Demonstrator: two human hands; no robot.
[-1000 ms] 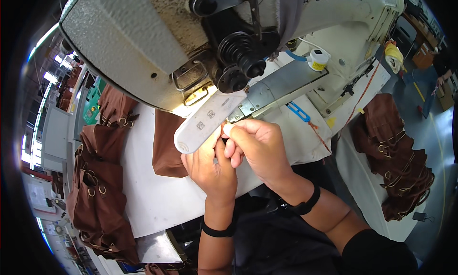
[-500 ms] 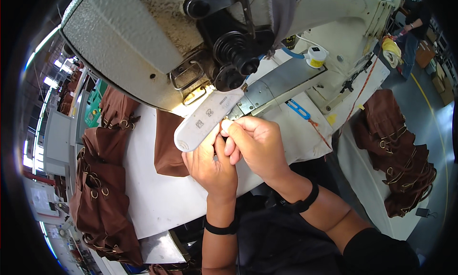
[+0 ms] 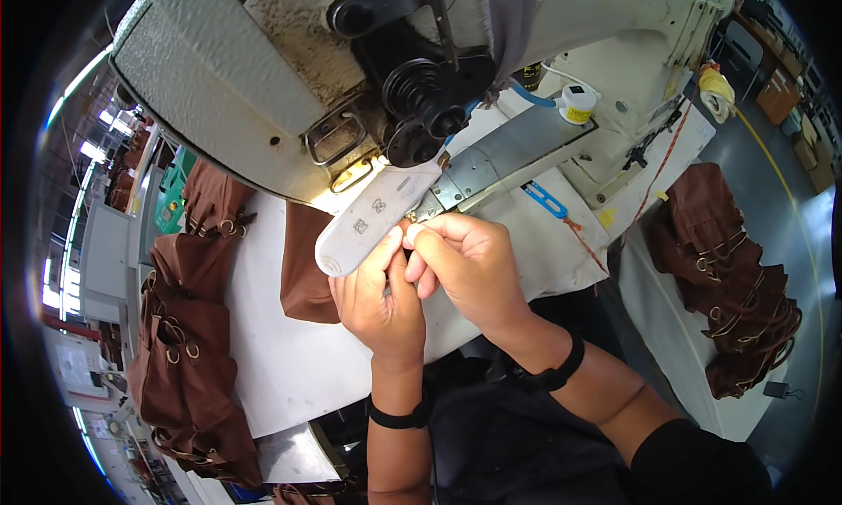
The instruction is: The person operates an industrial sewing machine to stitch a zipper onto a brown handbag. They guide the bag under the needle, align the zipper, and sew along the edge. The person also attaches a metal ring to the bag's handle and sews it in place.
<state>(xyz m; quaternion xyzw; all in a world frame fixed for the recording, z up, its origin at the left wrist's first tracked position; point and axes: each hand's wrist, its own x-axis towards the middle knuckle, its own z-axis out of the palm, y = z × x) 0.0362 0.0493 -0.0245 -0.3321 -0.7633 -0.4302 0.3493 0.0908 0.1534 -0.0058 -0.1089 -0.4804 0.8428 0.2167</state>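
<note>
At a grey industrial sewing machine (image 3: 219, 93), my left hand (image 3: 381, 299) is closed beside the lower edge of a pale oblong guard (image 3: 373, 216), its fingertips at a tiny brown piece with a gold-coloured bit, near the metal bed (image 3: 465, 176). My right hand (image 3: 465, 268) pinches at that same spot, thumb and forefinger meeting my left fingertips. What exactly they hold is mostly hidden by the fingers. A brown fabric or leather piece (image 3: 303, 268) lies on the white tabletop (image 3: 289, 373) left of my hands, partly behind the guard.
Brown bags with metal rings are piled at the left (image 3: 184, 356) and on a pale surface at the right (image 3: 719, 303). A small white bottle (image 3: 579, 103), a blue slotted strip (image 3: 545, 198) and a red cord (image 3: 658, 176) are by the machine. A yellow bundle (image 3: 716, 97) sits behind.
Both my hands have shifted slightly left while keeping their grip. A co-worker who appeared at the back right half a second ago is out of view now.
</note>
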